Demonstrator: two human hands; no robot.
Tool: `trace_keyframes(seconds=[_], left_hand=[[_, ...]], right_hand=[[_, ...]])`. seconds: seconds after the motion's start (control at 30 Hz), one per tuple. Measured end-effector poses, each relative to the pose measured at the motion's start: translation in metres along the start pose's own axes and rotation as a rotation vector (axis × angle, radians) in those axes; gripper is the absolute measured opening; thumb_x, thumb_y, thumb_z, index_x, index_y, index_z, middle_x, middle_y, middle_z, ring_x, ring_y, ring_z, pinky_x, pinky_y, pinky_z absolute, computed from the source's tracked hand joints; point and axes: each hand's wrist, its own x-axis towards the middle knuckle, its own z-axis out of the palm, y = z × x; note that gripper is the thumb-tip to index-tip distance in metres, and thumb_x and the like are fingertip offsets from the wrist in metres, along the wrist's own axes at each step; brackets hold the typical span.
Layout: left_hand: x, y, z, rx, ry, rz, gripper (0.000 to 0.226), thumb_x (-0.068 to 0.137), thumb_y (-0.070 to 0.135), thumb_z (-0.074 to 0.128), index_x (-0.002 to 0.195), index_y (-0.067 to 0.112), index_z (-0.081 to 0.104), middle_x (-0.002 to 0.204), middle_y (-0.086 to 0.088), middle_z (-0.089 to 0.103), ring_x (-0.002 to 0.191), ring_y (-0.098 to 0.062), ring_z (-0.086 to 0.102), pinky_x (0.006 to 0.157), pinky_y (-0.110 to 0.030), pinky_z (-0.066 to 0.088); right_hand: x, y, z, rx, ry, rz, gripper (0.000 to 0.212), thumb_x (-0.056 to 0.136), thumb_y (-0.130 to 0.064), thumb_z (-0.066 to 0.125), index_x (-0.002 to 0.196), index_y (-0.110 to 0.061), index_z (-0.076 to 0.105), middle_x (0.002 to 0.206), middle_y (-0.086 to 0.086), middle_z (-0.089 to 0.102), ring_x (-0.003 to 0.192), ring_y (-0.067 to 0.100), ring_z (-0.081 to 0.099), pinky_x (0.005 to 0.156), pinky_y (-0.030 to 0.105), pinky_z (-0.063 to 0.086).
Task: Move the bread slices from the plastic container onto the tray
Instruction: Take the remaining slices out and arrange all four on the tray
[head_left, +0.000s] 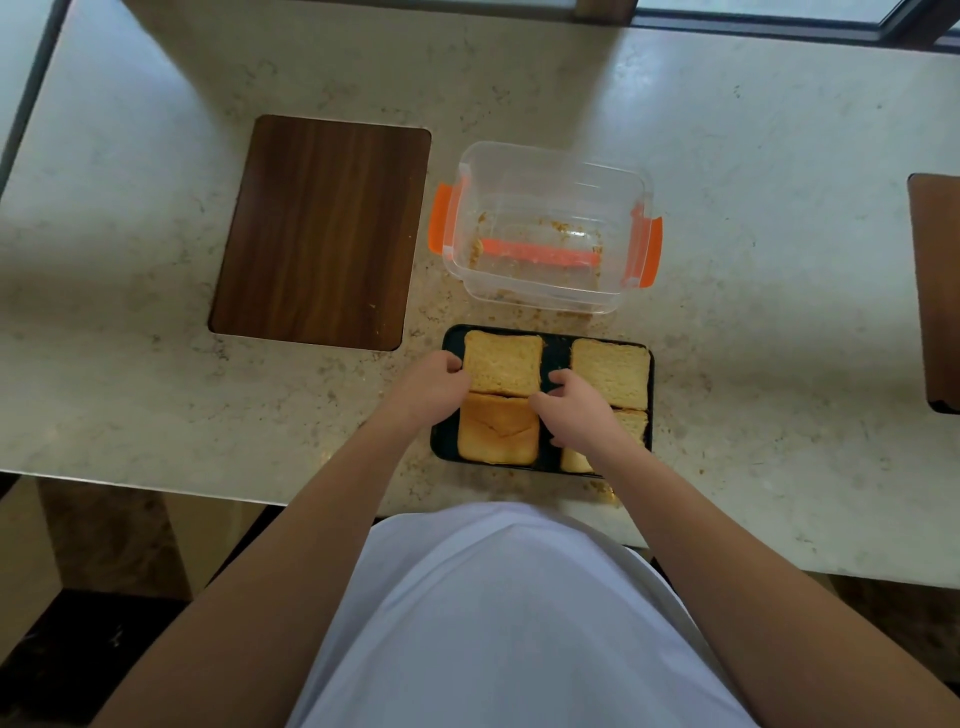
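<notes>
A dark tray (555, 349) lies near the counter's front edge with several bread slices on it. The far-left slice (502, 370) sits between my two hands: my left hand (434, 387) touches its left edge and my right hand (574, 405) its right lower corner, fingers curled at the edges. Behind it lies a darker crust slice (497, 435). A far-right slice (612, 372) lies flat, and a near-right slice (631, 422) is mostly hidden under my right wrist. The clear plastic container (550, 171) with orange clips stands beyond the tray, holding only crumbs.
A wooden board (322, 231) lies to the left of the container. Another brown board (940, 291) shows at the right edge. Crumbs are scattered on the marble counter (753, 156) around tray and container. The counter's front edge runs just below the tray.
</notes>
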Motion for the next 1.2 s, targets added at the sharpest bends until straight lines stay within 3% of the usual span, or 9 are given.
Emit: trace_keyframes(seconds=[0.07,0.1,0.2,0.33,0.5,0.77,1.03,1.13,1.2], left_hand=[[0.000,0.004,0.000,-0.025,-0.004,-0.034,0.038,0.101,0.025,0.046,0.138,0.017,0.052,0.112,0.001,0.060,0.088,-0.011,0.054,0.084,-0.034,0.048],[0.001,0.005,0.001,-0.038,-0.007,-0.046,0.044,0.100,0.025,0.046,0.143,0.016,0.049,0.116,0.000,0.061,0.089,-0.012,0.056,0.090,-0.038,0.052],[0.001,0.006,0.003,-0.118,-0.028,-0.087,0.046,0.099,0.021,0.046,0.145,0.015,0.046,0.097,0.005,0.057,0.083,-0.011,0.056,0.096,-0.049,0.054],[0.000,0.008,0.005,-0.164,-0.044,-0.112,0.045,0.099,0.020,0.045,0.144,0.017,0.046,0.099,0.000,0.057,0.097,-0.022,0.061,0.093,-0.047,0.055],[0.001,0.008,0.005,-0.187,-0.058,-0.109,0.036,0.101,0.021,0.045,0.137,0.018,0.052,0.103,0.001,0.058,0.087,-0.015,0.056,0.086,-0.040,0.055],[0.003,0.003,-0.006,-0.201,-0.078,-0.136,0.036,0.102,0.021,0.043,0.136,0.021,0.054,0.127,-0.001,0.050,0.121,-0.024,0.051,0.084,-0.038,0.055],[0.006,0.002,-0.013,-0.153,-0.053,-0.140,0.037,0.100,0.025,0.042,0.135,0.024,0.056,0.125,0.000,0.053,0.115,-0.023,0.056,0.080,-0.037,0.057],[0.005,0.004,-0.013,-0.129,-0.030,-0.133,0.038,0.100,0.029,0.044,0.136,0.024,0.056,0.128,-0.001,0.056,0.113,-0.023,0.058,0.086,-0.039,0.054],[0.005,0.007,-0.011,-0.027,0.040,-0.084,0.041,0.098,0.032,0.046,0.137,0.022,0.056,0.131,-0.001,0.058,0.114,-0.021,0.057,0.095,-0.040,0.050]], right_hand=[[0.002,-0.003,0.001,0.015,-0.002,0.005,0.065,0.099,-0.026,0.054,0.159,-0.016,0.030,0.094,-0.009,0.056,0.078,0.011,0.057,0.093,0.052,0.059],[0.003,-0.005,0.001,0.018,-0.003,0.005,0.065,0.099,-0.026,0.054,0.159,-0.015,0.030,0.108,-0.003,0.061,0.081,0.012,0.058,0.094,0.052,0.059],[0.006,-0.007,0.002,0.018,-0.002,-0.007,0.063,0.099,-0.027,0.055,0.156,-0.014,0.034,0.148,0.006,0.051,0.088,0.011,0.057,0.095,0.047,0.058],[0.009,-0.005,0.006,0.016,0.003,-0.021,0.061,0.098,-0.028,0.056,0.154,-0.015,0.037,0.148,0.005,0.051,0.086,0.008,0.055,0.093,0.045,0.059],[0.011,-0.006,0.008,-0.016,0.012,-0.036,0.059,0.097,-0.028,0.057,0.151,-0.013,0.041,0.145,0.004,0.054,0.111,0.019,0.059,0.096,0.043,0.057],[0.012,-0.012,0.015,-0.074,-0.009,-0.050,0.055,0.098,-0.029,0.056,0.149,-0.013,0.043,0.146,0.005,0.054,0.126,0.022,0.054,0.091,0.033,0.047],[0.012,-0.014,0.018,-0.062,-0.036,-0.065,0.055,0.098,-0.030,0.055,0.149,-0.013,0.042,0.141,0.004,0.055,0.109,0.015,0.052,0.085,0.031,0.045],[0.009,-0.005,0.011,-0.006,-0.025,-0.065,0.053,0.097,-0.030,0.057,0.147,-0.013,0.044,0.131,0.001,0.058,0.110,0.017,0.060,0.093,0.040,0.055],[0.007,0.006,0.000,0.033,0.018,-0.075,0.053,0.097,-0.028,0.058,0.146,-0.013,0.046,0.138,0.003,0.058,0.120,0.020,0.058,0.100,0.042,0.053]])
